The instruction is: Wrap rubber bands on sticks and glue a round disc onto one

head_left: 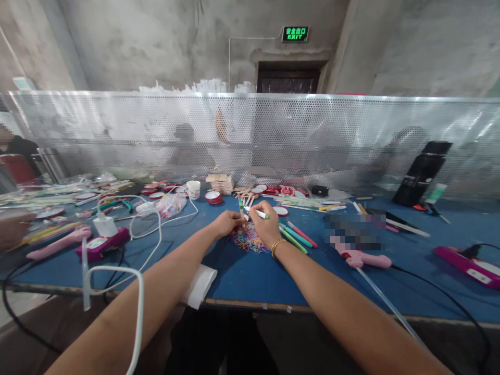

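My left hand (228, 224) is closed on a narrow wooden craft stick (240, 202), which stands up from the fingers and has green colouring on it. In my right hand (266, 224) is a white marker (258, 212) with a green end, its other end pointing at the stick. Whether the marker touches the stick is too small to tell. Below both hands lies a tangled heap of colourful rubber bands (250, 241). Several markers, among them a red marker (302, 234) and a green marker (294, 240), rest just right of my right hand.
A pink glue gun (363, 259) lies to the right, its cord trailing off. Another pink glue gun (58, 244) and a white cable (140, 297) are at left. A paper cup (193, 189) and stacked wooden pieces (220, 183) stand behind. Another person's hand (14, 229) shows at far left.
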The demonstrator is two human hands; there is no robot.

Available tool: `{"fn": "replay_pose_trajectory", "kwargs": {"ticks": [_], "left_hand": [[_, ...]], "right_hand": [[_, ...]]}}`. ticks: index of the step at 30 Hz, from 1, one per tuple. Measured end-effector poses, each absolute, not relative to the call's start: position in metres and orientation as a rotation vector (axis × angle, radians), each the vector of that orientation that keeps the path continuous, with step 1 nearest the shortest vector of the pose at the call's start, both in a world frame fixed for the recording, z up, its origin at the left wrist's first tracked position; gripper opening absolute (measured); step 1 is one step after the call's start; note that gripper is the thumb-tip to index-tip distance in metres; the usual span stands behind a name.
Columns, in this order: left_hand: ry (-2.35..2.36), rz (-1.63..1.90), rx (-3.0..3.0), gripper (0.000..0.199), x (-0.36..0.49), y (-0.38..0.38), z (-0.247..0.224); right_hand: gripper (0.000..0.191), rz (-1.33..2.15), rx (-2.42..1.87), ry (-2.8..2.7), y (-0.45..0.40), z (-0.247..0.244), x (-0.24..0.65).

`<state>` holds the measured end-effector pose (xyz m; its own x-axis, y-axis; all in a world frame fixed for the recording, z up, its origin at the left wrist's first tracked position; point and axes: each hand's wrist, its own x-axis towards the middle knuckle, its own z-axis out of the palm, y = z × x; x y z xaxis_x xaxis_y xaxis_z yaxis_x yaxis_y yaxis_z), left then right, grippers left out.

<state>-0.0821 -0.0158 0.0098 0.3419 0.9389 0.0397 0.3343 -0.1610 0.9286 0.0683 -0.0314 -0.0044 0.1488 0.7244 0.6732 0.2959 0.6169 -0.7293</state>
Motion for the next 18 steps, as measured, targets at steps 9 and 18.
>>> {"fn": "replay_pose_trajectory", "kwargs": {"ticks": [9,18], "left_hand": [[1.146,0.830,1.686,0.033,-0.0827,-0.0158,0.0106],[1.153,0.826,1.679,0.034,-0.0828,-0.0154,0.0101]], "right_hand": [[0.013,0.392,-0.923,-1.469,-0.0308,-0.0056,0.0685],[0.011,0.381,-0.893,-1.492,-0.0337,-0.0028,0.0674]]}}
